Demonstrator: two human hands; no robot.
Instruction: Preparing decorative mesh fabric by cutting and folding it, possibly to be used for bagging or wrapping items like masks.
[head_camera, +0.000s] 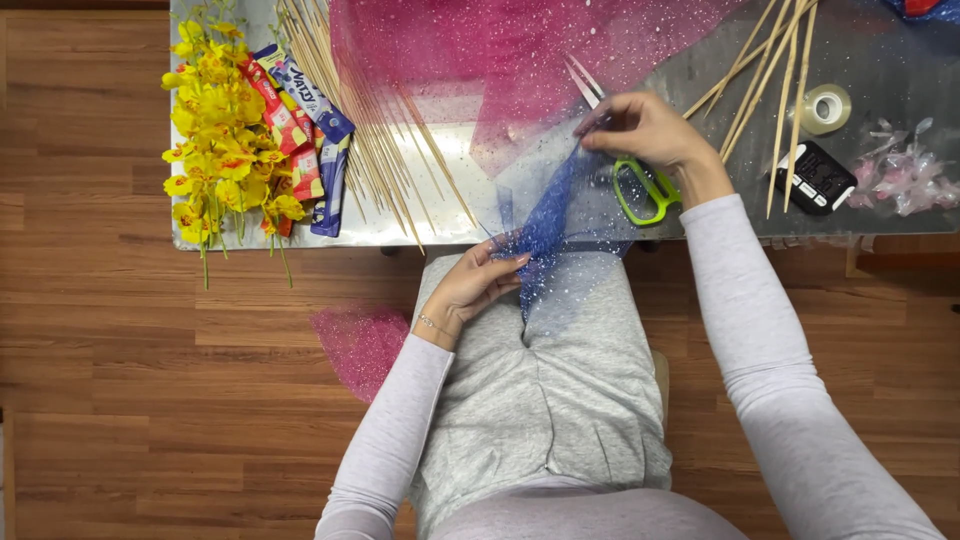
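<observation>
Wooden floor lies under a grey table (520, 225) at your knees. Your left hand (470, 285) pinches the near end of a blue mesh strip (550, 215); your right hand (645, 130) is clamped on its far end, with green-handled scissors (635, 185) under that palm. The strip's long axis runs diagonally from left hand up to right. Left of your left hand lie skewers (375, 130), red and blue oblong wrappers (310, 140), then yellow flowers (215, 130). Pink mesh (480, 50) spreads beyond.

One scissors (628, 165), one tape roll (826, 107)
</observation>
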